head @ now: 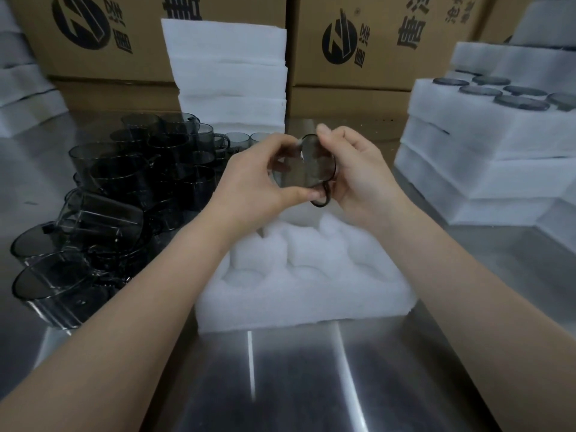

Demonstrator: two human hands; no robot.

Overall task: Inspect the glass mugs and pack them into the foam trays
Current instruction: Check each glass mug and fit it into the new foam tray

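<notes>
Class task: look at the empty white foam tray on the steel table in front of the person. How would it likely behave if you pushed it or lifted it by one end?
The foam tray looks airy and soft-edged, so it is probably very light for its size. Sitting on the smooth steel table, it would likely slide at a light push. Its thick block shape suggests slight flexing rather than drooping.

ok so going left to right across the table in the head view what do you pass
pile of smoked glass mugs → empty foam tray with the held mug above it, in the left hand and right hand → stack of packed foam trays
</notes>
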